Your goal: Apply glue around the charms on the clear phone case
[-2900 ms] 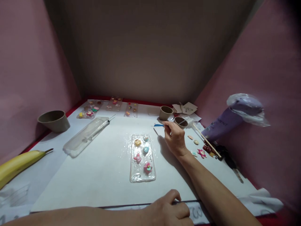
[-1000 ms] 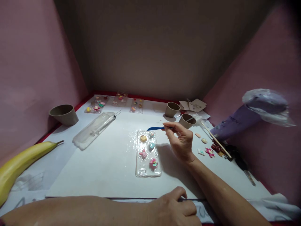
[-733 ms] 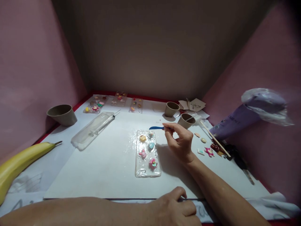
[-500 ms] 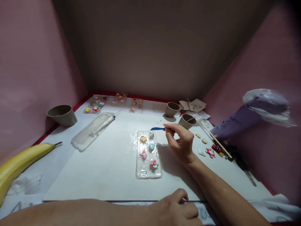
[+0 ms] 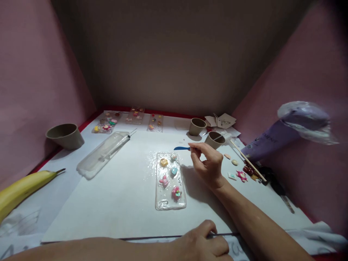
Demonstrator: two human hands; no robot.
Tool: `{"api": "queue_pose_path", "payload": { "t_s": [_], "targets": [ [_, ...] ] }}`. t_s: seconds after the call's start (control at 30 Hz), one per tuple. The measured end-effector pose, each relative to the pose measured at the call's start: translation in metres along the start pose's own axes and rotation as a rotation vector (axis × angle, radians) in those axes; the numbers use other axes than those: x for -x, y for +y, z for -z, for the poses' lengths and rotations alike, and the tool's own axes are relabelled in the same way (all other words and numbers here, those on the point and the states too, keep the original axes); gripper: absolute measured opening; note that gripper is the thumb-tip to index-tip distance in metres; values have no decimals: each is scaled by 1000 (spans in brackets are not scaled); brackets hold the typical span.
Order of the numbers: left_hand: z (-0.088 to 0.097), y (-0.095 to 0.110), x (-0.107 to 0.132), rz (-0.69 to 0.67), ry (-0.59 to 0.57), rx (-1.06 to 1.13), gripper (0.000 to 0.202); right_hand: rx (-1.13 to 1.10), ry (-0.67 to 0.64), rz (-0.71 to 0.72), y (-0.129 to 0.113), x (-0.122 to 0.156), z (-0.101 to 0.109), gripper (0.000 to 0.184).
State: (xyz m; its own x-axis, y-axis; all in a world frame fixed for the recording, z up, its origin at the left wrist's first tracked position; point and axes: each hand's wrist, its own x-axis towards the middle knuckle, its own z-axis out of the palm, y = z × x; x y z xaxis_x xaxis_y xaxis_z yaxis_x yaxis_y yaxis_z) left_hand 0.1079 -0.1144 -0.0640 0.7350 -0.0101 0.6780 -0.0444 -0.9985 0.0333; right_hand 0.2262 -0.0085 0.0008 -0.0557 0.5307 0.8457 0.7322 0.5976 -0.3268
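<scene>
My right hand (image 5: 208,165) pinches the handle of a small blue spatula (image 5: 181,148), its flat blade pointing left above the far edge of a clear phone case (image 5: 169,188). Glossy and wet-looking, the case carries several charms, among them a pink rabbit (image 5: 164,181), a blue heart (image 5: 174,171) and a pink flower-like piece (image 5: 176,193). At the near edge of the white board (image 5: 108,214) rests my left hand (image 5: 205,241), fingers loosely bent and apart, with nothing visible in them. Its forearm lies across the front.
Loose charms (image 5: 241,176), a wooden stick (image 5: 248,160) and a purple bag (image 5: 272,139) are on the right. Cups (image 5: 197,127) stand behind my right hand. Decorated cases (image 5: 155,123) line the back. Left are a plastic package (image 5: 102,154), another cup (image 5: 66,137) and a banana (image 5: 27,186).
The view has shifted slightly, so the table things sit a little further left. My right hand and the spatula have barely moved; the left hand stays put.
</scene>
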Motion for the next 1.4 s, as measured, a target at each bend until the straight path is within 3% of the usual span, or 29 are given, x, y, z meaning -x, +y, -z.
{"api": "queue_pose_path", "payload": {
  "t_s": [0.33, 0.67, 1.03, 1.4],
  "targets": [
    [-1, 1, -1, 5, -27, -1, 38, -6, -33, -7, 2, 1, -1, 20],
    [2, 1, -3, 18, 51, 3, 33, 3, -45, -24, 3, 1, -2, 22],
    [-1, -1, -1, -27, -82, -14, 35, -10, -48, -24, 2, 0, -2, 24],
    [0, -1, -4, 7, 135, 30, 30, -22, -54, -23, 0, 0, -1, 25]
  ]
}}
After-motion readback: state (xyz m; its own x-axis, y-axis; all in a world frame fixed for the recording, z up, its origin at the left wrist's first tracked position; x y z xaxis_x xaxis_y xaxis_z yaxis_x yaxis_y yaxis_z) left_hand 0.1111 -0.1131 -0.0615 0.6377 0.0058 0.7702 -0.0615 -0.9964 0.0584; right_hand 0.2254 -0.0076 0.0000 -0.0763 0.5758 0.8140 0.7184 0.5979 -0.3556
